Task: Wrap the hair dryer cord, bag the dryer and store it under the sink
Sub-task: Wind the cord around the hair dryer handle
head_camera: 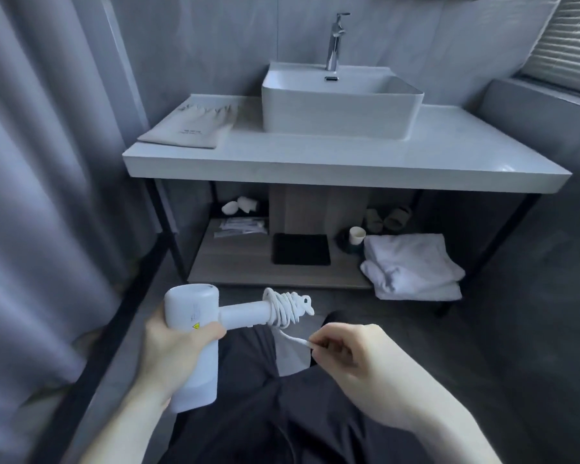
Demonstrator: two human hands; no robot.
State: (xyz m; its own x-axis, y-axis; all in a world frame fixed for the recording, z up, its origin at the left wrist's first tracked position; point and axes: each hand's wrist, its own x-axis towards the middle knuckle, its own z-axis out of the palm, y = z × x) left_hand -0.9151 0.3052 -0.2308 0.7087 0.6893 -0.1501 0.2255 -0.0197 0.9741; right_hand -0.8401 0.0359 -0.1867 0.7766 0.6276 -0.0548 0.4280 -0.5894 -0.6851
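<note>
My left hand (pixel 175 349) grips the body of a white hair dryer (pixel 191 316), whose handle points right. Its white cord (pixel 287 308) is coiled in several turns around the end of the handle. My right hand (pixel 352 356) pinches the loose end of the cord just below the coil. A flat beige drawstring bag (pixel 191 127) lies on the left of the white counter (pixel 315 155), beside the white basin (pixel 339 102). Under the counter is a wooden shelf (pixel 241 259).
On the shelf are a black mat (pixel 300 249), small packets (pixel 241 226), a cup (pixel 357 235), slippers (pixel 389 217) and folded white towels (pixel 412 266). Black metal legs frame the stand. A grey curtain (pixel 31 179) hangs at left. My dark trousers fill the bottom.
</note>
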